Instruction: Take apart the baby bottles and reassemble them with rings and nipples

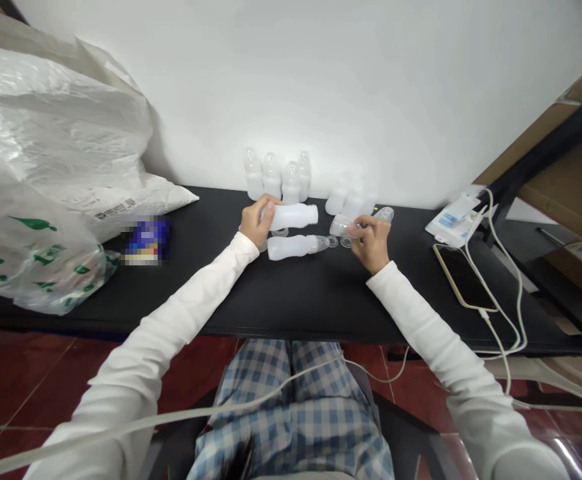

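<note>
The left hand (258, 223) curls closed around the base of a frosted plastic bottle (295, 217), long axis level, neck pointing right toward the right hand (371, 243), which pinches a clear plastic piece (343, 227).

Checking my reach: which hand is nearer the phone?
Right. The right hand is left of the phone in view, not touching it; the left hand is much farther left, beyond the lying white bottle.

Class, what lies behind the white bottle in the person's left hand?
Four upright white plastic bottles stand behind the bottle in the left hand, against the wall. A clear ring peeks out below it; what lies under it is hidden.
</note>
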A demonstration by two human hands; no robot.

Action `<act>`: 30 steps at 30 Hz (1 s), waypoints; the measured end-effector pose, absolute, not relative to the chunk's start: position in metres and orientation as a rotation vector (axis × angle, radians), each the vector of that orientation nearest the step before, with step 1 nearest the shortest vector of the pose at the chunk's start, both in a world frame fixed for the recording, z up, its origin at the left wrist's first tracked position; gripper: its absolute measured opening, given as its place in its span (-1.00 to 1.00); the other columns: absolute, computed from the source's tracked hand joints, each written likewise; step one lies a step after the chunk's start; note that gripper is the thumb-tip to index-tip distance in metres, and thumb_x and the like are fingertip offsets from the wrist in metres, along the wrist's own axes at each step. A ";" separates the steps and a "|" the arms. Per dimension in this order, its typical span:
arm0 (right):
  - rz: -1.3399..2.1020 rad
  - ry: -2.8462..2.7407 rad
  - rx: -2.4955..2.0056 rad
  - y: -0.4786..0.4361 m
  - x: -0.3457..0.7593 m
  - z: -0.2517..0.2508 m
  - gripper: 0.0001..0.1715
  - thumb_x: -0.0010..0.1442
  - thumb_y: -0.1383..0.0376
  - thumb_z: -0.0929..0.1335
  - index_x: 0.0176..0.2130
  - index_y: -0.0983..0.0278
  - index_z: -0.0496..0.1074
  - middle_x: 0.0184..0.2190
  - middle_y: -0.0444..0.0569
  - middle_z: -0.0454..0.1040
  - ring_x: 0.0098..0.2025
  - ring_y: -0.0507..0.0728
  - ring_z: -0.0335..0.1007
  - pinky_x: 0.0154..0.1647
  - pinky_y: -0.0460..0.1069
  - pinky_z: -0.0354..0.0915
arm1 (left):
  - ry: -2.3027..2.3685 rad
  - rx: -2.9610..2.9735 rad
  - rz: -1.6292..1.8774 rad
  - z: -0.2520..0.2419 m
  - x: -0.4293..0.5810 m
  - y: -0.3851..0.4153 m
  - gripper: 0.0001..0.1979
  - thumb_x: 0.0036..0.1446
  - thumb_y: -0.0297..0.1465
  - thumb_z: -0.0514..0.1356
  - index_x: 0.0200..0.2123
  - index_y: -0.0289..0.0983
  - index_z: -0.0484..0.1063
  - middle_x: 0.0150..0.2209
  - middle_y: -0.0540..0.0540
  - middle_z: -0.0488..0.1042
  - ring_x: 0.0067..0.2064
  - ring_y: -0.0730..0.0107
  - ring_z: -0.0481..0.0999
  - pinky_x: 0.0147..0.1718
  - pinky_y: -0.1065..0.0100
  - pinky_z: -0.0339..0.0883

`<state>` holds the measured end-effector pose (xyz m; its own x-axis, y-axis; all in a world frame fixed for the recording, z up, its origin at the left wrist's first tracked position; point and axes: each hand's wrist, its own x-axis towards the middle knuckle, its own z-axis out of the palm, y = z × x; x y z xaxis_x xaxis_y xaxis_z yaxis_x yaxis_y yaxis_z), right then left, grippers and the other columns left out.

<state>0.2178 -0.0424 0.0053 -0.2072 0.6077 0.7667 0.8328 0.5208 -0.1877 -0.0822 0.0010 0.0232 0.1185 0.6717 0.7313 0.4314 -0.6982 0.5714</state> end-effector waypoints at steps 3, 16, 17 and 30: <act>-0.293 -1.741 -1.173 -0.039 0.219 0.004 -0.71 0.23 0.07 0.36 -0.16 0.19 0.32 -0.13 0.09 0.41 -0.10 0.27 0.37 -0.01 0.29 0.28 | 1.292 1.926 1.732 0.018 -0.084 0.012 -0.41 0.34 0.12 -0.12 -0.24 -0.20 0.48 -0.27 -0.09 0.58 -0.23 0.32 0.56 -0.14 0.30 0.46; -0.305 -2.113 -1.132 -0.048 0.173 -0.012 -0.62 0.30 0.03 0.34 -0.06 0.25 0.31 -0.12 0.12 0.50 -0.04 0.27 0.46 -0.03 0.18 0.27 | 1.015 1.843 1.621 0.025 -0.036 0.008 -0.37 0.32 0.16 -0.13 0.25 -0.08 0.20 0.16 -0.21 0.45 0.21 0.21 0.46 0.03 0.19 0.49; -0.285 -2.098 -1.142 -0.048 0.174 -0.011 -0.61 0.29 0.03 0.35 -0.06 0.25 0.30 -0.13 0.12 0.50 -0.04 0.27 0.46 -0.03 0.18 0.26 | 0.963 1.775 1.578 0.027 -0.033 0.010 -0.38 0.33 0.14 -0.11 0.23 -0.10 0.22 0.16 -0.23 0.45 0.21 0.19 0.47 0.03 0.15 0.49; -0.229 -1.561 -1.309 -0.037 0.202 0.001 -0.51 0.21 -0.05 0.37 -0.10 0.26 0.27 -0.23 0.01 0.38 -0.33 0.13 0.32 0.05 0.30 0.26 | 1.338 1.722 1.047 0.034 0.015 0.057 -0.50 -0.10 -0.39 0.48 -0.13 -0.28 0.33 -0.07 -0.18 0.41 -0.04 0.17 0.51 0.05 0.03 0.40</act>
<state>0.2021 -0.0373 0.0009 0.1348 0.6115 0.7797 0.8094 0.3860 -0.4426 0.0152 0.0572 0.0341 0.1369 0.9752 0.1737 0.4027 -0.2150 0.8897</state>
